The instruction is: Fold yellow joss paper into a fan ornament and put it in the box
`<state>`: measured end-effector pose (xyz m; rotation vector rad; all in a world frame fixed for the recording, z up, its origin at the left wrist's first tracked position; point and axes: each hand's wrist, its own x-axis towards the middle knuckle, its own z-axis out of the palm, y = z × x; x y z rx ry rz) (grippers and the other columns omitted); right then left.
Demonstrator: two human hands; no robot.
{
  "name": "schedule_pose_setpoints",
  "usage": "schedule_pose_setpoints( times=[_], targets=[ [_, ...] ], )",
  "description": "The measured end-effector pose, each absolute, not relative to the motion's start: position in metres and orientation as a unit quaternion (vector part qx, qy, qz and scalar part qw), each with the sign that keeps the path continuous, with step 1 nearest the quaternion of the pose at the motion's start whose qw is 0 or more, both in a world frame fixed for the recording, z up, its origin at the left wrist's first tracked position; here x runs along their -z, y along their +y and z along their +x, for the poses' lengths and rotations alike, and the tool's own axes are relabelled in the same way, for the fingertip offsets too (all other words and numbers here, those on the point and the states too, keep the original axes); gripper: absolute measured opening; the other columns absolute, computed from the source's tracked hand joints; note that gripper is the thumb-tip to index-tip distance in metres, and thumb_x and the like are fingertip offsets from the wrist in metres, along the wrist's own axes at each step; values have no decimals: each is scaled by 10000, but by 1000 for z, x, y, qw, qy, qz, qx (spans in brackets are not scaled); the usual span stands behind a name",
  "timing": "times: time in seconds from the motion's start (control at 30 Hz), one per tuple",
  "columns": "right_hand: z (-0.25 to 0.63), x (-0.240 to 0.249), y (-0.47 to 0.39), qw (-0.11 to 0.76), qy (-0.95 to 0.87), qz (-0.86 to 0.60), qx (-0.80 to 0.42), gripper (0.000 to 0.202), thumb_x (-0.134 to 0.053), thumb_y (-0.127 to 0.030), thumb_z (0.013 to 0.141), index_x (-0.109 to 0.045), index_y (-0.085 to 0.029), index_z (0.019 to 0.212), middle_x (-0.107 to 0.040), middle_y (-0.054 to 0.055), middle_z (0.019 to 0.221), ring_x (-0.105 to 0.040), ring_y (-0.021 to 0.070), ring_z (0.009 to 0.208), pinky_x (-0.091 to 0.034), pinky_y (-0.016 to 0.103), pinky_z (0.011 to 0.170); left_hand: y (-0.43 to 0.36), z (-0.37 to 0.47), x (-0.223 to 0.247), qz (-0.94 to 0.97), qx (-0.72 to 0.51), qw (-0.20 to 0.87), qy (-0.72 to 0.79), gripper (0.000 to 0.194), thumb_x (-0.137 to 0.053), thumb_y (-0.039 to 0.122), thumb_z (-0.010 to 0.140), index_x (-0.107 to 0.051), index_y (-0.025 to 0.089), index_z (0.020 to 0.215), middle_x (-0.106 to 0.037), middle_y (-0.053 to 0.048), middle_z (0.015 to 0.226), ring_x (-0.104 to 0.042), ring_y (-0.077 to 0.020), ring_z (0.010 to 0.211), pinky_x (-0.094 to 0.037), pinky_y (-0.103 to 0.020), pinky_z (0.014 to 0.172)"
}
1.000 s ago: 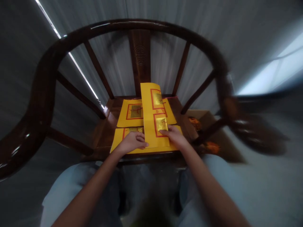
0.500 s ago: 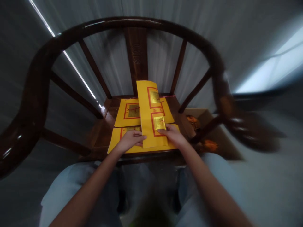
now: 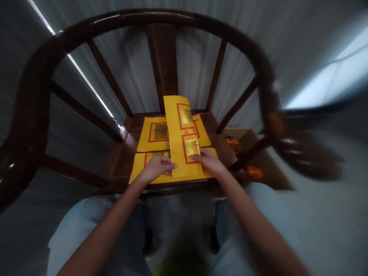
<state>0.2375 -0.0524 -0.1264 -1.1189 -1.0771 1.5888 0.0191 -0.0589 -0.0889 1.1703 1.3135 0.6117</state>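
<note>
A yellow paper sheet [image 3: 176,145] with red frames and gold foil squares is held raised over the chair seat, its right part curving away. My left hand [image 3: 156,168] pinches its lower left edge between thumb and fingers. On the lower right, my right hand [image 3: 211,161] grips the sheet, thumb on the front by the lower gold square. Beneath lie more yellow sheets of the same kind: a back one [image 3: 143,134] and a front one [image 3: 137,165], both partly covered by the raised sheet and my hands.
The dark wooden chair [image 3: 166,17] curves its back and armrests around the seat. To the right of it stands an open cardboard box [image 3: 276,172] with orange-and-red items inside. Grey corrugated sheeting [image 3: 129,69] rises behind the chair.
The view has shifted slightly, so the chair and papers appear a little higher and further left. Both hands keep the same hold on the sheet.
</note>
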Motion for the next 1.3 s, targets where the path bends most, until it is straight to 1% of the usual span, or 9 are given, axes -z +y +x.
schedule_pose_setpoints(
  times=[0.1, 0.33, 0.5, 0.67, 0.77, 0.87, 1.0, 1.17, 1.3],
  targets=[
    [237, 126, -53, 442, -443, -450, -637, 361, -778, -385, 631, -725, -191, 930, -743, 70, 1002, -686, 262, 885, -534, 419, 848, -60, 19, 88, 502, -258, 597, 570, 175, -841, 226, 619, -725, 115, 690, -713, -45, 724, -661, -137, 650, -606, -284, 721],
    [236, 124, -51, 432, -452, -451, -636, 351, -779, -381, 636, -729, -182, 921, -745, 70, 1001, -686, 277, 906, -532, 417, 840, -58, 17, 91, 501, -249, 625, 544, 304, -889, 290, 531, -684, 105, 659, -675, -30, 668, -654, -139, 654, -599, -294, 725],
    [235, 122, -52, 430, -469, -455, -623, 369, -787, -373, 626, -725, -165, 924, -745, 69, 986, -684, 259, 872, -527, 388, 831, -58, 15, 95, 498, -260, 615, 553, 257, -866, 273, 574, -674, 115, 638, -655, -20, 652, -635, -124, 628, -594, -282, 700],
    [232, 125, -50, 423, -485, -472, -602, 309, -743, -369, 671, -708, -182, 914, -737, 72, 980, -681, 256, 862, -537, 389, 805, -57, 15, 98, 494, -263, 618, 552, 277, -879, 281, 544, -655, 130, 607, -647, -8, 624, -636, -122, 617, -591, -267, 678],
    [231, 125, -49, 458, -523, -529, -486, 416, -712, -348, 711, -643, -206, 1095, -712, 58, 955, -668, 239, 847, -533, 384, 804, -54, 15, 100, 496, -258, 618, 553, 292, -882, 292, 537, -672, 115, 635, -663, -23, 643, -637, -128, 613, -594, -290, 685],
    [234, 120, -52, 497, -596, -554, -301, 515, -631, -347, 809, -508, -231, 1295, -648, 81, 1099, -637, 239, 948, -503, 390, 892, -52, 15, 99, 502, -250, 616, 554, 307, -882, 299, 533, -686, 94, 649, -669, -37, 640, -630, -132, 592, -598, -303, 668],
    [239, 115, -57, 471, -699, -517, -148, 411, -512, -316, 904, -495, -220, 1303, -518, 125, 1281, -522, 266, 1199, -417, 401, 1045, -51, 16, 96, 508, -239, 612, 557, 276, -875, 261, 539, -689, 87, 643, -669, -39, 620, -625, -128, 568, -602, -306, 658],
    [234, 122, -52, 406, -756, -497, -130, 400, -442, -306, 948, -462, -239, 1343, -414, 129, 1414, -411, 268, 1338, -351, 434, 1122, -50, 15, 97, 512, -235, 616, 550, 264, -869, 260, 538, -683, 90, 616, -667, -47, 587, -654, -157, 576, -608, -315, 653],
    [226, 130, -45, 379, -781, -478, -135, 445, -412, -316, 972, -399, -205, 1402, -380, 145, 1462, -334, 251, 1401, -291, 432, 1166, -50, 15, 99, 515, -233, 618, 546, 262, -865, 263, 544, -691, 88, 633, -676, -54, 601, -664, -166, 581, -608, -312, 637]
  ],
)
